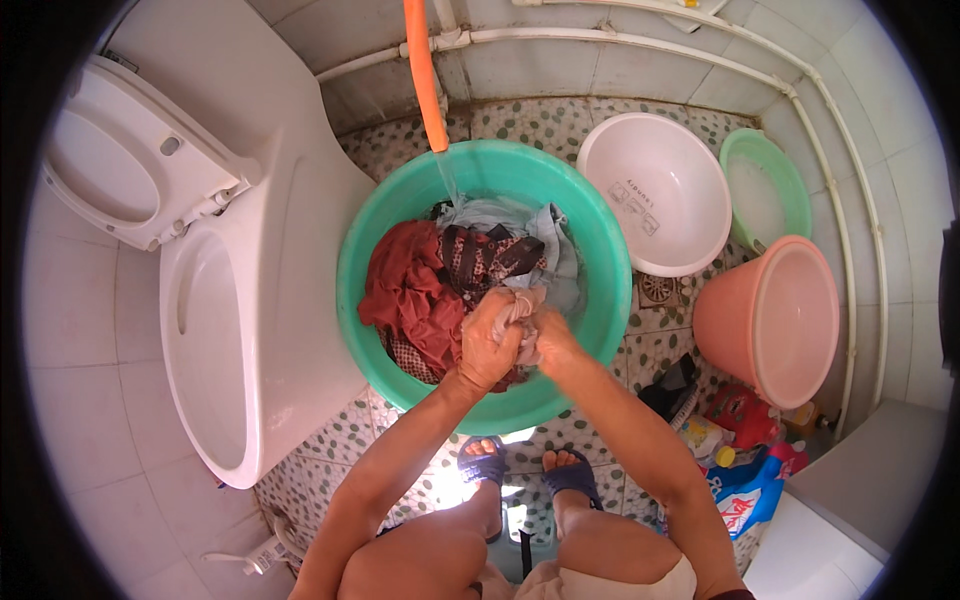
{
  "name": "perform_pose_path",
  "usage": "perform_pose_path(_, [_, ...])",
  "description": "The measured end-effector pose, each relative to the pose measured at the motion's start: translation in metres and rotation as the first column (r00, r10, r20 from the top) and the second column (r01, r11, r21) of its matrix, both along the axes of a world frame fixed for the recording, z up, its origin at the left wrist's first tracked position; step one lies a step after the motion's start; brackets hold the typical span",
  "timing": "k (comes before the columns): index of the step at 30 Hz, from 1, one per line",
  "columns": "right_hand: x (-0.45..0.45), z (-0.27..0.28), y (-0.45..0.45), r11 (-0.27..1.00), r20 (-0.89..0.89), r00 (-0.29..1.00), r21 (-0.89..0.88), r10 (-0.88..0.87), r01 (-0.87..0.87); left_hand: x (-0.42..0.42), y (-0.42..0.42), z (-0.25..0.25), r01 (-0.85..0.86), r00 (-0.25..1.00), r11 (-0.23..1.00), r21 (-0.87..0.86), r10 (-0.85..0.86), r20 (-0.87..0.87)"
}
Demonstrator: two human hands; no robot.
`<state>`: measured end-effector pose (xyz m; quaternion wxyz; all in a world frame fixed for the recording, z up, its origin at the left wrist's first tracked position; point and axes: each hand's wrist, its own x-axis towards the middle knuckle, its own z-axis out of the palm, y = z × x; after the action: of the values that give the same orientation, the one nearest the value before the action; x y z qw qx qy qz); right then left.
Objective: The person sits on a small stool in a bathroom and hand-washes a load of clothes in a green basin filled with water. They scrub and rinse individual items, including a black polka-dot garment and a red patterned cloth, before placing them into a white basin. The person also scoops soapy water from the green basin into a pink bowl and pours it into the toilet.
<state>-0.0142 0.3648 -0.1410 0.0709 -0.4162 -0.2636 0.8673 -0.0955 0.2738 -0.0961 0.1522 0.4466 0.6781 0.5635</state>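
Observation:
Over the near part of a large green plastic basin [604, 255], my left hand [487, 337] grips a bunched, pale pinkish wet cloth [519, 307]. My right hand [551, 334] has hold of the same cloth from the other side, its fingers partly hidden behind it. Beneath and beyond my hands lie a dark red garment [412, 281], a brown patterned garment with dark bands [487, 255] and a light grey-blue garment [559, 240] in water. Water runs into the basin from an orange hose [427, 82] at its far rim.
A white toilet [217, 345] stands at left with its lid raised. To the right are a white basin [675, 187], a light green basin [765, 187], a tipped pink bucket [750, 322], a floor drain [658, 289] and detergent bottles [750, 487]. White pipes [540, 34] line the wall.

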Motion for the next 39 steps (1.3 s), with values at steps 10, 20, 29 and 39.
perform_pose_path(10, [0.042, -0.009, 0.013, -0.365, 0.82, 0.542, 0.568, 0.182, -0.738, 0.019, -0.057, -0.068, -0.081, 0.926, 0.787, -0.612, 0.286, 0.246])
perform_pose_path(20, [0.017, -0.09, 0.013, -0.693, 0.969, 0.177, 0.245, 0.17, -0.677, 0.013, -0.056, -0.059, 0.065, 0.774, 0.739, -0.671, 0.387, 0.501])
perform_pose_path(29, [0.039, 0.059, 0.026, -0.229, 0.428, 0.817, 0.902, 0.385, -0.365, -0.017, -0.043, -0.013, 0.319, -0.099, 0.877, -0.358, 0.407, 0.908])
perform_pose_path(39, [0.004, 0.091, -0.013, -0.005, 0.02, 0.972, 1.0, 0.235, -0.02, -0.019, -0.015, -0.006, -0.068, -0.291, 0.998, 0.012, -0.031, 0.956])
